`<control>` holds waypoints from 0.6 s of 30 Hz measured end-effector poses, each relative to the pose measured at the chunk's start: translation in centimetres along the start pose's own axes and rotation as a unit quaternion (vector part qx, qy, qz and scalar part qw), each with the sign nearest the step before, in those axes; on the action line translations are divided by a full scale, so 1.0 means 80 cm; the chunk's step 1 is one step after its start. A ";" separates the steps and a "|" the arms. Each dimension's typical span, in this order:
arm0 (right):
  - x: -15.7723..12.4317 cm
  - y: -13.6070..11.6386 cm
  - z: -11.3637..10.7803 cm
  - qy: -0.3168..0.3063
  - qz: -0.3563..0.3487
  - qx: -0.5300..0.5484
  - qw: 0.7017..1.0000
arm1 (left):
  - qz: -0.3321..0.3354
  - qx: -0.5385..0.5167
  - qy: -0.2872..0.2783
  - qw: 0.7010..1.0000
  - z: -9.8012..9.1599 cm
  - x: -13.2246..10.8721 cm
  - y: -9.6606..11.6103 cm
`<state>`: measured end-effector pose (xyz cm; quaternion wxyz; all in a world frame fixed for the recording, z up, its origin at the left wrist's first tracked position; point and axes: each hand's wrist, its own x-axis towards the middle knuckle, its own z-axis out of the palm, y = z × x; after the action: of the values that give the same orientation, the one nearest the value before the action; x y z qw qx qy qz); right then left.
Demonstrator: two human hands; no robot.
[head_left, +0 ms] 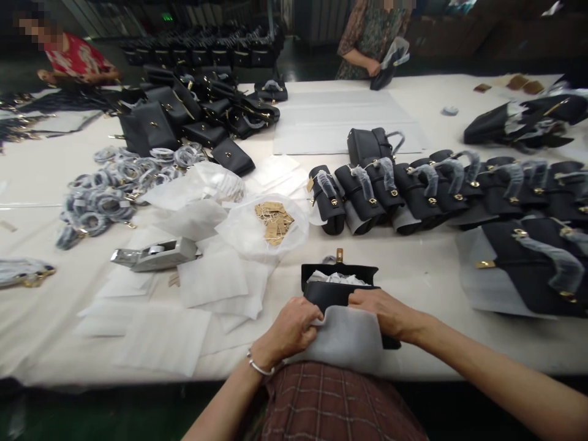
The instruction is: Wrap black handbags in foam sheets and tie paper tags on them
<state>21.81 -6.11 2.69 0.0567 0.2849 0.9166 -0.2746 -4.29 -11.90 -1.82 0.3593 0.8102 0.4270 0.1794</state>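
A black handbag [328,296] lies in front of me at the table's near edge, its flap folded back and a gold clasp [340,254] at the far side. White stuffing paper [337,278] shows in its opening. Over the bag's near side hangs a translucent white foam sheet [350,338]. My left hand [294,323] pinches the sheet's upper left corner, fingers closed. At its upper right edge, my right hand [383,311] is closed on the sheet against the bag; its fingertips are partly hidden.
Loose foam sheets [214,278], a grey tape dispenser [160,254] and a plastic bag of brown tags [274,223] lie to the left. Wrapped straps [98,205] are heaped beyond. Black handbags [427,190] line the right side. Two people are across the table, one holding a bag [388,66].
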 end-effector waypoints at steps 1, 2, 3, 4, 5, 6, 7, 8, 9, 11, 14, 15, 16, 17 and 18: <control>0.006 0.001 -0.008 -0.026 -0.024 -0.021 0.999 | 0.001 0.007 -0.001 1.000 0.002 0.003 -0.002; 0.012 0.003 -0.013 -0.042 -0.043 -0.033 0.998 | 0.000 0.012 -0.002 1.000 0.003 0.004 -0.003; 0.018 0.005 -0.017 -0.051 -0.057 -0.033 0.997 | -0.003 0.016 -0.002 1.000 0.003 0.005 -0.003; 0.022 0.008 -0.019 -0.052 -0.062 -0.021 0.996 | -0.007 0.020 -0.003 1.000 0.001 0.004 -0.003; 0.024 0.012 -0.019 -0.048 -0.061 0.004 0.997 | -0.011 0.024 -0.003 1.000 -0.001 0.003 -0.001; 0.024 0.016 -0.018 -0.036 -0.051 0.041 0.997 | -0.016 0.028 -0.003 0.999 -0.004 0.002 0.002; 0.020 0.021 -0.016 -0.017 -0.031 0.089 0.995 | -0.020 0.032 -0.004 0.999 -0.007 0.002 0.005; 0.014 0.027 -0.015 0.009 0.004 0.147 0.989 | -0.025 0.035 -0.006 0.999 -0.010 0.003 0.010; 0.005 0.031 -0.015 0.044 0.054 0.210 0.975 | -0.031 0.037 -0.011 0.999 -0.014 0.005 0.015; -0.020 0.038 -0.018 0.132 0.182 0.322 0.920 | -0.050 0.040 -0.026 0.998 -0.019 0.017 0.027; -0.058 0.030 -0.033 0.244 0.293 0.336 0.861 | -0.080 0.059 -0.048 0.994 -0.022 0.048 0.044; -0.066 0.022 -0.036 0.272 0.290 0.290 0.871 | -0.085 0.072 -0.052 0.992 -0.021 0.061 0.048; -0.071 0.012 -0.038 0.293 0.271 0.227 0.888 | -0.084 0.087 -0.054 0.991 -0.020 0.073 0.050; -0.073 0.001 -0.037 0.307 0.245 0.161 0.905 | -0.076 0.103 -0.059 0.990 -0.018 0.085 0.051; -0.071 -0.009 -0.033 0.313 0.215 0.104 0.919 | -0.063 0.120 -0.065 0.989 -0.016 0.095 0.051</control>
<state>26.26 -7.97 6.70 -0.2052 0.5510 0.7704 -0.2466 1.62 -6.65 1.93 0.2973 0.8288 0.4712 0.0514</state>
